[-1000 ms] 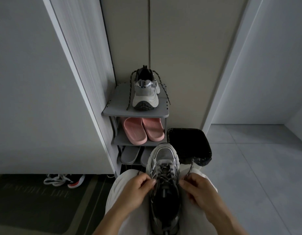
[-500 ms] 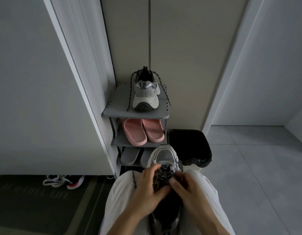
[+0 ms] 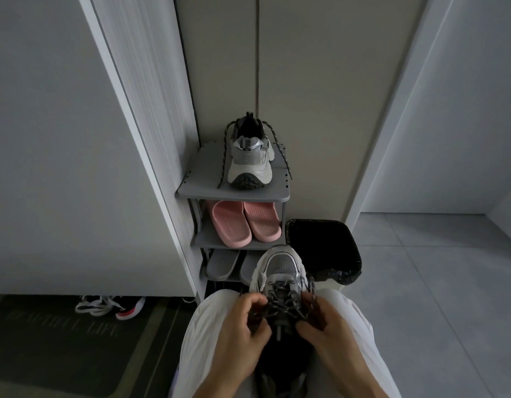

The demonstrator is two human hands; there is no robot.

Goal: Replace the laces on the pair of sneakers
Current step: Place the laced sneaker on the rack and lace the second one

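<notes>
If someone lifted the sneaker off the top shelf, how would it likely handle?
Its laces trail loose across the shelf, so they would probably dangle and snag. The sneaker looks chunky-soled, likely stable and unlikely to roll.

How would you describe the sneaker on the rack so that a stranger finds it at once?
Find the grey shoe rack against the tall cupboard doors, beside the black bin. On its top shelf stands one grey and white sneaker. Unlike the pink slippers below, it stands alone, with dark speckled laces hanging loose on both sides.
</notes>
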